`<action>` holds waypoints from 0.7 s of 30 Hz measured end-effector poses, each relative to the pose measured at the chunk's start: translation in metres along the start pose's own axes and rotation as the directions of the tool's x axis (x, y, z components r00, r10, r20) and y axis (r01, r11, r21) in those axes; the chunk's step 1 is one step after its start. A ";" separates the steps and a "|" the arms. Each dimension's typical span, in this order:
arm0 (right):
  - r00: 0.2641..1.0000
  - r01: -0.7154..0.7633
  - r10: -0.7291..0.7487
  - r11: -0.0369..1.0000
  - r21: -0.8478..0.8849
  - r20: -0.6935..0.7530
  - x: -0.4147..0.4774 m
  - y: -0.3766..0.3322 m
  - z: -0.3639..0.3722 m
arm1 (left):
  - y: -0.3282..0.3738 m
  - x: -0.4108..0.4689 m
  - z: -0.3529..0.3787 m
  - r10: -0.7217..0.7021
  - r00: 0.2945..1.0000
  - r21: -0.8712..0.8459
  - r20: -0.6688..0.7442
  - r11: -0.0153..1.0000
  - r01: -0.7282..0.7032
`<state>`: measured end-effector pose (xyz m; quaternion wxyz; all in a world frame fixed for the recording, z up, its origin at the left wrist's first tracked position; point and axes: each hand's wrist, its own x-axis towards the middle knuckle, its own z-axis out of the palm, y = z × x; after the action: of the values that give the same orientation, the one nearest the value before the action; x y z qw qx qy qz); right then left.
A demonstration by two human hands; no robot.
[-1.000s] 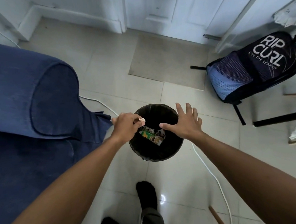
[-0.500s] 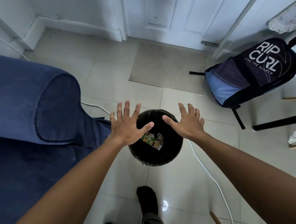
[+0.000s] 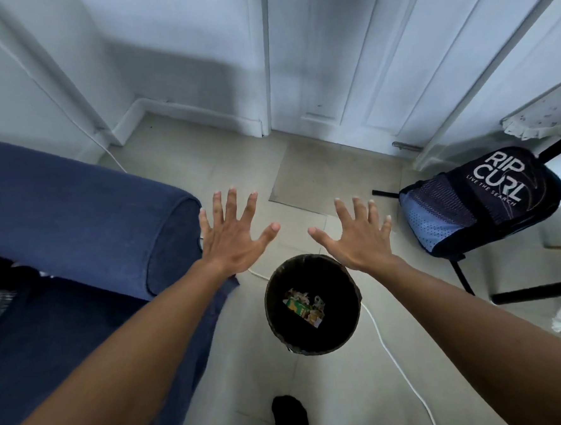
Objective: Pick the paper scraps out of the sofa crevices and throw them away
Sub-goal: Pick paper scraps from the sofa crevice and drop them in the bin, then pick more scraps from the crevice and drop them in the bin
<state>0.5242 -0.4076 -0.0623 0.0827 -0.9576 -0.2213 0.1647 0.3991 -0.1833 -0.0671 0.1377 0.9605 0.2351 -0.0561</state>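
Observation:
A round black waste bin [image 3: 351, 319] stands on the tiled floor below my hands, with paper scraps and a green wrapper [image 3: 303, 308] lying at its bottom. My left hand [image 3: 231, 238] is spread flat, palm down, fingers wide apart and empty, above and left of the bin. My right hand [image 3: 359, 233] is spread the same way, empty, above the bin's far right rim. The blue sofa [image 3: 76, 231] fills the left side, its rounded armrest just left of my left hand.
A white cable [image 3: 396, 363] runs across the floor past the bin. A dark backpack [image 3: 482, 206] leans against black chair legs [image 3: 537, 292] at right. White doors and skirting close the far side. My dark-socked foot [image 3: 290, 418] is near the bottom edge.
My left hand, which pinched a paper scrap over the bin, opened and let it go. Both hands then spread and rose away from the bin as the view tilted up.

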 end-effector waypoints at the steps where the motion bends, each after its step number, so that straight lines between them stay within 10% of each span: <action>1: 0.999 0.026 -0.026 1.000 -0.010 -0.018 0.002 -0.012 -0.012 | -0.006 0.000 -0.016 -0.009 1.000 0.011 -0.021 1.000 0.010; 21: 0.814 0.552 -0.575 0.809 -0.205 -0.079 0.006 -0.339 -0.127 | -0.231 -0.112 -0.240 -0.433 0.839 -0.011 -0.329 0.890 0.455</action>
<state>0.4397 -0.1144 0.1327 0.0597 -0.8610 -0.5029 0.0466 0.2027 0.0345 0.1262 0.0480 0.8799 0.4685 0.0636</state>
